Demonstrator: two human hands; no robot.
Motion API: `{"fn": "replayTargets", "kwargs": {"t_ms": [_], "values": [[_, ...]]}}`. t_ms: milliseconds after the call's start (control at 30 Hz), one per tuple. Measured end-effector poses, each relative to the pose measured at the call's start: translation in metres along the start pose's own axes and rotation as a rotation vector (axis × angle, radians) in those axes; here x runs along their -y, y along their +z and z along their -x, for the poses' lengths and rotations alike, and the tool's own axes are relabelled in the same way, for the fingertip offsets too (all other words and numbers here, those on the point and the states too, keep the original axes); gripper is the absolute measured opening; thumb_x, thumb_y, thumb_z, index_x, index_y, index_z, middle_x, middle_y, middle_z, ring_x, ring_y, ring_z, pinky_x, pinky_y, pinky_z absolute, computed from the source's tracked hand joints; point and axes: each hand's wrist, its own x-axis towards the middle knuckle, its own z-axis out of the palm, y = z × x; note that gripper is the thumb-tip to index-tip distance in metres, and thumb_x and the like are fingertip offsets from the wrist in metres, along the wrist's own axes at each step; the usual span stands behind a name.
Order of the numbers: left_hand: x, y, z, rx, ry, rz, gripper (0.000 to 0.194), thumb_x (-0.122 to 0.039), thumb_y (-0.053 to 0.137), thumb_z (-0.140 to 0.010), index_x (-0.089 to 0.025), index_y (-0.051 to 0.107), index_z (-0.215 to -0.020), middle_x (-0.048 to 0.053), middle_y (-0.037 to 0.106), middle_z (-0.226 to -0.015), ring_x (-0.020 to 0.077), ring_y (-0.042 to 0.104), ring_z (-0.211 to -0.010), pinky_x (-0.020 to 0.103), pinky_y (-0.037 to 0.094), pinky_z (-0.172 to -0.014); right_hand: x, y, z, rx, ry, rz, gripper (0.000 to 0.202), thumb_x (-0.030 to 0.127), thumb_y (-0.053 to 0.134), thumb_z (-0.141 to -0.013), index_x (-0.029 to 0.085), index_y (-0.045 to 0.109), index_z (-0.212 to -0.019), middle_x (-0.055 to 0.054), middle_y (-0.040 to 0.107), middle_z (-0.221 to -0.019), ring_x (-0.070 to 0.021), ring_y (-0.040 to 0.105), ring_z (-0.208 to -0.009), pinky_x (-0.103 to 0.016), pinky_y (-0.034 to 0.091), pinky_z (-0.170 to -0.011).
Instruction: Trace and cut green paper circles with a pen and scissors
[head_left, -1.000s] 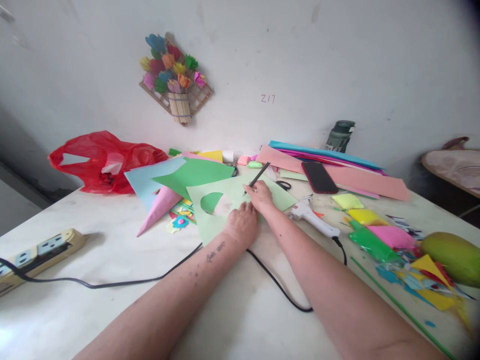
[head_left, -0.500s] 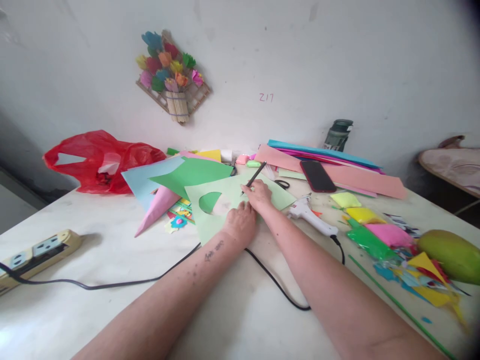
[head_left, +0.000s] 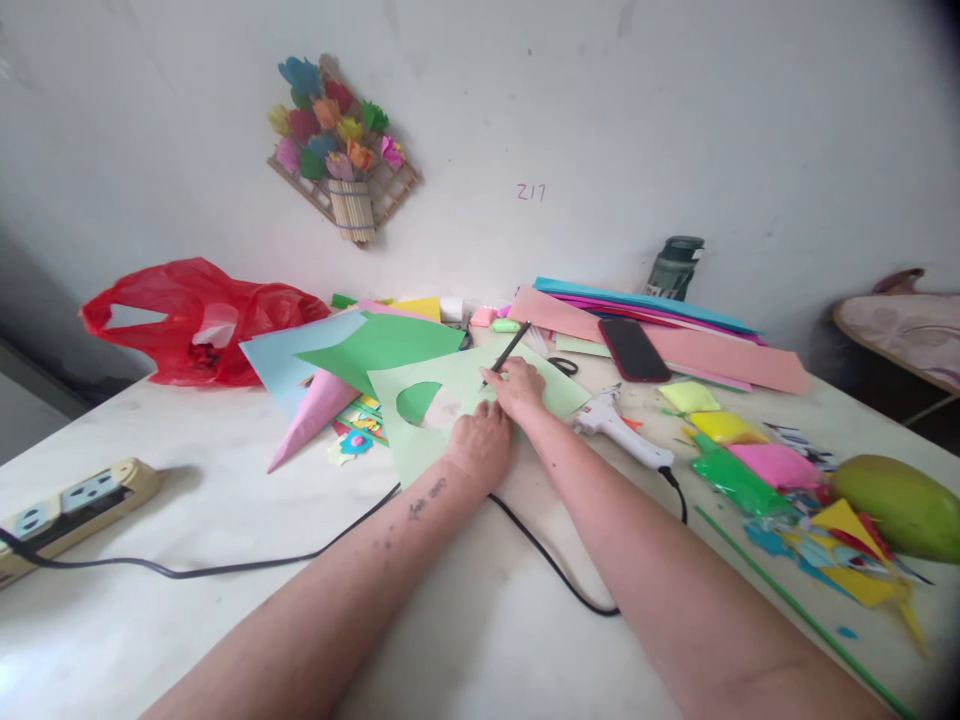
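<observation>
A light green paper sheet [head_left: 420, 440] with a round hole cut in it lies in the middle of the white table [head_left: 225, 500]. My left hand [head_left: 480, 440] rests on this sheet, fingers curled down, pressing it flat. My right hand [head_left: 517, 385] holds a dark pencil [head_left: 508, 353] with its tip on the sheet, just beyond the left hand. A darker green sheet [head_left: 382, 345], a pale blue sheet [head_left: 281, 360] and a pink paper cone [head_left: 311, 415] lie to the left of the light green one.
A white glue gun [head_left: 619, 430] with a black cord [head_left: 555, 570] lies right of my hands. A phone [head_left: 634, 350] sits on stacked coloured paper [head_left: 720, 355]. Scissors [head_left: 562, 366], coloured scraps [head_left: 750, 470], a mango [head_left: 900, 505], a red bag [head_left: 195, 320] and a power strip [head_left: 67, 500] are around.
My hands and the pencil stay almost where they were on the light green sheet; the pencil hand shifts only slightly. The view drifts a little.
</observation>
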Motion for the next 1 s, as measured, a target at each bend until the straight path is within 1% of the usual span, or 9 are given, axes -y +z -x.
{"fn": "replayTargets", "kwargs": {"t_ms": [600, 900, 1000], "values": [[0.0000, 0.0013, -0.0004, -0.012, 0.003, -0.012, 0.038, -0.009, 0.034, -0.083, -0.007, 0.048, -0.119, 0.016, 0.050, -0.121, 0.0249, 0.045, -0.112, 0.036, 0.046, -0.079, -0.0016, -0.0002, -0.0018, 0.018, 0.002, 0.020, 0.031, 0.046, 0.051, -0.078, 0.021, 0.068, -0.079, -0.004, 0.062, -0.109, -0.0234, 0.054, -0.101, -0.035, 0.037, -0.085], [0.0004, 0.0038, -0.0011, -0.035, 0.003, -0.013, 0.038, -0.011, 0.036, -0.084, -0.008, 0.046, -0.120, 0.016, 0.050, -0.119, 0.0242, 0.045, -0.112, 0.034, 0.047, -0.078, -0.0013, -0.0027, -0.0025, 0.037, 0.025, 0.034, 0.031, 0.048, 0.051, -0.077, 0.022, 0.068, -0.077, -0.004, 0.062, -0.108, -0.0225, 0.055, -0.101, -0.034, 0.038, -0.085], [0.0005, 0.0040, -0.0008, -0.041, 0.009, -0.014, 0.038, -0.010, 0.036, -0.084, -0.007, 0.046, -0.121, 0.016, 0.050, -0.119, 0.0244, 0.046, -0.110, 0.035, 0.047, -0.078, -0.0019, -0.0035, -0.0026, 0.036, 0.042, 0.021, 0.032, 0.049, 0.052, -0.076, 0.022, 0.068, -0.077, -0.005, 0.064, -0.104, -0.0228, 0.055, -0.101, -0.034, 0.039, -0.084]]}}
